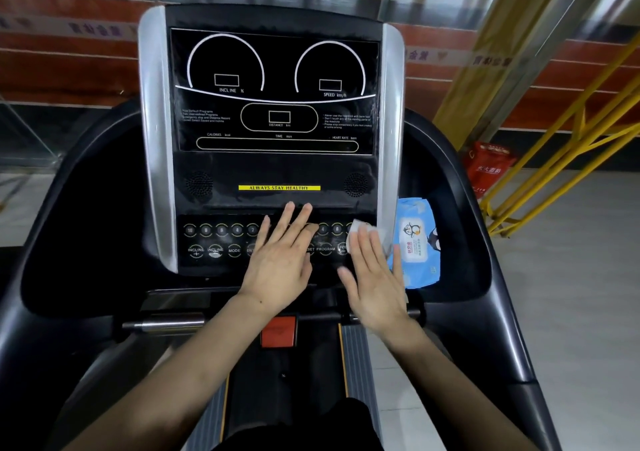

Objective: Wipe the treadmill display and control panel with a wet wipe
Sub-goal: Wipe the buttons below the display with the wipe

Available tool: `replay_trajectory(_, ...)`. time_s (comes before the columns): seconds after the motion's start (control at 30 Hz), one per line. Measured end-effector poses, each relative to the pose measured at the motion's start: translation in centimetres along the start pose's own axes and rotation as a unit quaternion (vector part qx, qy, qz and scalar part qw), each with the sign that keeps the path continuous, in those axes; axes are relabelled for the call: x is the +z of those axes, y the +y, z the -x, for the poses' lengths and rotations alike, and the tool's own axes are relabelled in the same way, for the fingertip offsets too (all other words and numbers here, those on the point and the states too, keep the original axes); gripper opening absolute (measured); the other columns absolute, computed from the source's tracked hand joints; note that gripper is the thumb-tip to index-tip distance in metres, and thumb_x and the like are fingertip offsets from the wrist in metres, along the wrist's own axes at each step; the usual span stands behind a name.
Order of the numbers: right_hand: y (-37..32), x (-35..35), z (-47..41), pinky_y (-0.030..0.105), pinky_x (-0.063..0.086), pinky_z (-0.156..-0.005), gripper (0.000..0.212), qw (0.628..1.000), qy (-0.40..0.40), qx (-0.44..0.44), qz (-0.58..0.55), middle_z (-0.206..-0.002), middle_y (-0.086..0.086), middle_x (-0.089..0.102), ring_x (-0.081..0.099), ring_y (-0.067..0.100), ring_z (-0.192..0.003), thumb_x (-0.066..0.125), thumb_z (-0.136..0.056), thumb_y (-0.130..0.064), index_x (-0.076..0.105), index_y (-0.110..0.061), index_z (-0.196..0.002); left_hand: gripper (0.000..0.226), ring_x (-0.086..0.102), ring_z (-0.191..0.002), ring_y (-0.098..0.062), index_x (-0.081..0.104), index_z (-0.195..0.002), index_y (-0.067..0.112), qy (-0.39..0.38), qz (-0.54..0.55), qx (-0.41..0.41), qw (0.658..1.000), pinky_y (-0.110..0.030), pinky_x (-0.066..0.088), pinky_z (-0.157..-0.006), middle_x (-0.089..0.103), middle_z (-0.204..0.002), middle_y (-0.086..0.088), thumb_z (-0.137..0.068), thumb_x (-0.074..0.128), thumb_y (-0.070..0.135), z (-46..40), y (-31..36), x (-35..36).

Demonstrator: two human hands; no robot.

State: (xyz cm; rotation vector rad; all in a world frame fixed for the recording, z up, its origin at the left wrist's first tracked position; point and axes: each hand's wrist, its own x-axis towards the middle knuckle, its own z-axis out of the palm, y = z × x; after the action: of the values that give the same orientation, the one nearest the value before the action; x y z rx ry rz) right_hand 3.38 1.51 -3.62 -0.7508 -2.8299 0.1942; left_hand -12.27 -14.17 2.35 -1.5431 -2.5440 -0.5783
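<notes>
Working outward from my own body, I see the red safety key block (278, 331) at 6 o'clock below the crossbar, untouched by either hand. Just beyond it my left hand (280, 263) lies flat with fingers straight and spread, holding nothing, its fingertips reaching up over the middle of the control panel (221, 242) toward the ledge under the yellow strip (279, 188). At 4 o'clock from that hand, my right hand (375, 277) presses with straight fingers on the wet wipe (363, 230), which peeks out white past the fingertips at the panel's right end, over the speed buttons. Beside it, toward 3 o'clock, the blue wipe pack (417, 242) rests in the side tray.

Farther up, at 12 o'clock, the display (275, 90) shows faint streaks and mottling that could be damp smears or dust; I cannot tell which.

My judgement: the wipe is at work on the button rows, right side in hand. The left buttons from the incline keys (204, 251) toward the middle look still to do. Whether the display has been covered remains uncertain, so I would count the job as roughly midway at best.
</notes>
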Motion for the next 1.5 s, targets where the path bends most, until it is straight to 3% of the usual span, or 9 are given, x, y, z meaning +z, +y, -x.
replay_trajectory(0.1,-0.5,-1.3,-2.5,0.052,-0.009,-0.130,0.069,1.000,-0.001,0.015,-0.004,-0.175,-0.007,-0.014,-0.017,0.012,-0.160,0.012,-0.110,-0.057,-0.007,-0.024,-0.167,0.055,-0.003,-0.162,-0.020,0.043,-0.154,0.017,-0.004,0.006,-0.005,1.000,-0.056,0.007,-0.130,0.011,-0.175,0.003,-0.100,0.055,0.020,0.1,0.2,0.0)
replay_trajectory(0.27,-0.4,1.1,3.6,0.063,0.006,-0.128,0.068,0.999,-0.028,-0.015,-0.026,-0.176,-0.007,-0.010,-0.009,0.015,-0.162,0.018,-0.110,-0.054,-0.003,-0.024,-0.168,0.057,-0.004,-0.162,-0.024,0.041,-0.155,0.018,0.011,-0.009,-0.027,1.000,-0.061,0.004,-0.129,0.012,-0.175,-0.001,-0.099,0.055,0.021,0.5,-0.2,-0.4)
replay_trajectory(0.53,-2.8,-0.7,-1.8,0.060,-0.002,-0.129,0.069,1.000,-0.004,-0.005,0.001,-0.176,-0.006,-0.006,-0.011,0.013,-0.161,0.009,-0.109,-0.058,0.001,-0.023,-0.168,0.058,-0.005,-0.162,-0.021,0.039,-0.157,0.017,-0.010,-0.019,-0.003,1.000,-0.060,0.004,-0.129,0.011,-0.175,0.002,-0.101,0.054,0.022,0.3,-1.5,-0.8)
replay_trajectory(0.7,-3.0,1.1,2.6,0.061,0.009,-0.129,0.068,0.999,-0.029,-0.019,0.008,-0.176,-0.008,-0.008,-0.008,0.013,-0.162,0.013,-0.110,-0.057,-0.002,-0.025,-0.168,0.061,-0.010,-0.161,-0.020,0.031,-0.161,0.019,-0.014,-0.033,-0.007,0.999,-0.059,-0.002,-0.129,0.002,-0.176,0.001,-0.104,0.047,0.029,1.6,-2.1,-0.9)
replay_trajectory(0.87,-4.4,-1.0,-2.4,0.058,-0.008,-0.129,0.067,1.000,-0.016,-0.013,0.007,-0.174,-0.012,-0.015,-0.016,0.009,-0.160,0.010,-0.110,-0.058,-0.007,-0.028,-0.167,0.066,-0.011,-0.161,-0.024,0.024,-0.165,0.019,0.002,-0.071,-0.029,0.997,-0.065,-0.002,-0.127,0.000,-0.176,-0.003,-0.104,0.044,0.037,2.1,-3.5,-1.2)
replay_trajectory(1.1,-4.8,1.2,2.4,0.060,0.004,-0.129,0.067,0.999,-0.049,-0.017,0.006,-0.174,-0.011,-0.016,-0.016,0.010,-0.160,0.014,-0.111,-0.056,-0.009,-0.028,-0.167,0.068,-0.017,-0.160,-0.027,0.012,-0.167,0.021,-0.012,-0.102,-0.030,0.994,-0.069,-0.001,-0.125,-0.008,-0.176,-0.005,-0.107,0.034,0.046,2.7,-4.4,-0.9)
replay_trajectory(1.37,-7.1,-0.3,-1.8,0.054,-0.011,-0.129,0.066,0.999,-0.023,0.003,-0.023,-0.175,-0.011,-0.012,-0.017,0.009,-0.160,0.007,-0.109,-0.057,-0.006,-0.028,-0.167,0.072,-0.015,-0.161,-0.028,0.016,-0.166,0.019,-0.016,-0.114,-0.025,0.993,-0.069,0.001,-0.126,-0.008,-0.176,-0.006,-0.105,0.042,0.047,3.1,-5.3,-0.8)
replay_trajectory(1.5,-7.2,1.1,2.6,0.058,-0.006,-0.129,0.064,0.997,-0.076,-0.008,-0.012,-0.172,-0.015,-0.021,-0.022,0.007,-0.158,0.010,-0.110,-0.054,-0.012,-0.031,-0.166,0.073,-0.014,-0.161,-0.028,0.017,-0.166,0.020,-0.017,-0.106,-0.038,0.994,-0.067,0.002,-0.126,-0.008,-0.176,-0.005,-0.104,0.044,0.046,3.9,-5.8,-0.7)
